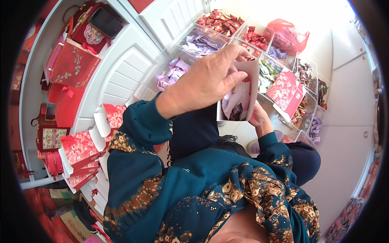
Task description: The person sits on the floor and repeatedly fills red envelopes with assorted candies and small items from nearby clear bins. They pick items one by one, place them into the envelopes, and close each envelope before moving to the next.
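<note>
A small open-topped cardboard box (254, 88) with pale walls is held up before my chest. Lilac candy wrappers (235, 98) and some darker pieces lie inside it. My left hand (206, 79) reaches over the box, thumb inside and fingers around its far wall. From the right, my right hand (260, 118) supports the lower side of the box, its fingers partly hidden. Beyond the hands, clear plastic bins hold wrapped candies: lilac ones (200, 45), red ones (222, 23) and green-and-white ones (267, 74).
A red floral box (284, 91) rests across the bins at the right. Several similar open boxes (80, 147) are stacked at my left. A white shelf (30, 91) there holds red gift boxes (74, 65) and a smartphone (105, 22). A red plastic bag (291, 33) lies behind the bins.
</note>
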A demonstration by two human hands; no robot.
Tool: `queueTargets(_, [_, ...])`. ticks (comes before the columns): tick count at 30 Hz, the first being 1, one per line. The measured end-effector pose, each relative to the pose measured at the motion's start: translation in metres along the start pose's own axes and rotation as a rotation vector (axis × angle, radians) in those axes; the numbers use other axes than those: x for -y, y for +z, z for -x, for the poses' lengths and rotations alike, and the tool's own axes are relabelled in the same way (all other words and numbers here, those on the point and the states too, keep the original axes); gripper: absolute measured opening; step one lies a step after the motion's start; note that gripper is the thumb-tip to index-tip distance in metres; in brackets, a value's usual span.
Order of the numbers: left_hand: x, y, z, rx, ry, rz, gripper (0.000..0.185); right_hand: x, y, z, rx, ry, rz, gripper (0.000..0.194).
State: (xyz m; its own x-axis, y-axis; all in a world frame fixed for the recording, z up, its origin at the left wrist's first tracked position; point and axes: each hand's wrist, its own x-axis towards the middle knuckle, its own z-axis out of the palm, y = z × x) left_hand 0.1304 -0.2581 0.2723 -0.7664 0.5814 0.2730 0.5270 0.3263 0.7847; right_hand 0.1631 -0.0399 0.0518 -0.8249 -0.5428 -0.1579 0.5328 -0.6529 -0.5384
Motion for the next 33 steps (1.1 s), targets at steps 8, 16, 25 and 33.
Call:
queueTargets(8, [-0.002, -0.015, 0.036, -0.036, 0.534, -0.33, 0.035, -0.004, 0.005, 0.01, -0.065, 0.055, 0.114, 0.078])
queueTargets(16, [-0.041, -0.013, 0.074, -0.279, 0.537, -0.778, 0.012, 0.002, 0.003, 0.017, -0.08, 0.072, 0.213, 0.07])
queueTargets(25, [-0.109, -0.092, 0.163, -0.533, -0.05, -0.345, 0.03, 0.037, 0.025, -0.003, -0.072, -0.012, 0.459, 0.043])
queueTargets(33, [-0.077, -0.181, 0.27, -0.982, -0.9, -1.148, 0.032, 0.055, 0.0, 0.004, -0.398, -0.129, 0.446, 0.039])
